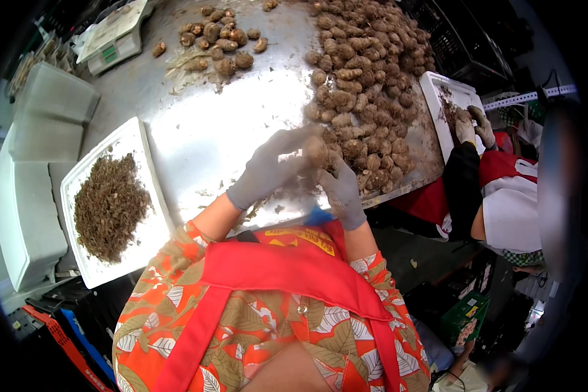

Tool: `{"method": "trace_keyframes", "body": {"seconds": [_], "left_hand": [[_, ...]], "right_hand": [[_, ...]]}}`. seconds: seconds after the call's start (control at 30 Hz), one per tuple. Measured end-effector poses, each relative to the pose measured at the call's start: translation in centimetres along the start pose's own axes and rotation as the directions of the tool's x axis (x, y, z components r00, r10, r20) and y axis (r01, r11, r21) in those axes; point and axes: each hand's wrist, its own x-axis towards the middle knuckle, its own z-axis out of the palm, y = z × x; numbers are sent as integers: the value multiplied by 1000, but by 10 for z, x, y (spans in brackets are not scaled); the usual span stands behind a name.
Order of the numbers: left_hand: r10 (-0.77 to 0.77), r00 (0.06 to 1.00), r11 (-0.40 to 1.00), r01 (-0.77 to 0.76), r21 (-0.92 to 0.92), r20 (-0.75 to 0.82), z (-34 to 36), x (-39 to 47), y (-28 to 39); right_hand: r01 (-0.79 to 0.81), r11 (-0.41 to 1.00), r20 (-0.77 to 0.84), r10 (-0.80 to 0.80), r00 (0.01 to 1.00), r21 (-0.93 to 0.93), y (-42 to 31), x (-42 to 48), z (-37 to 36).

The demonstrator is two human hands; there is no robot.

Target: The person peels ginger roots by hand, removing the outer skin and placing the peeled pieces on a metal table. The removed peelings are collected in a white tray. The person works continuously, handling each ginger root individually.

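Both my hands wear grey gloves and meet over the near part of a metal table [215,127]. My left hand [279,164] is closed around a brown taro corm [315,149], somewhat blurred. Fingers of my right hand [342,188] touch or nearly touch the same corm from the right; whether they hold something of their own I cannot tell. Just beyond my right hand begins a large heap of hairy taro corms [367,98]. A smaller group of corms [220,36], some with pale cut ends, lies at the far side. Brown scraps are scattered beneath my hands.
At left, a white foam tray [157,196] holds a pile of fibrous peelings [109,208]. Behind it stand white foam boxes [34,196] and a digital scale [115,36]. On the right, a co-worker's gloved hands [473,125] are over another foam tray [433,105]. Black crates [460,44] stand beyond.
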Motion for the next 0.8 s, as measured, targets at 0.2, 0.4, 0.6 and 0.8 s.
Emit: {"method": "trace_keyframes", "body": {"seconds": [0.2, 0.4, 0.6, 0.8], "left_hand": [[48, 995, 999, -50, -19, -93, -8, 1, -4], [31, 986, 995, -46, -88, -165, -3, -1, -7], [26, 979, 1000, -24, 12, -202, 2, 1, -2], [69, 983, 997, -71, -7, -172, 4, -5, -6]], "right_hand": [[-6, 990, -69, -4, 998, -143, -4, -2, 5], [4, 962, -122, -38, 992, -273, -1, 0, 6], [64, 938, -152, -122, 981, -340, 4, 2, 13], [52, 990, -138, -70, 988, -129, 11, 6, 7]]}}
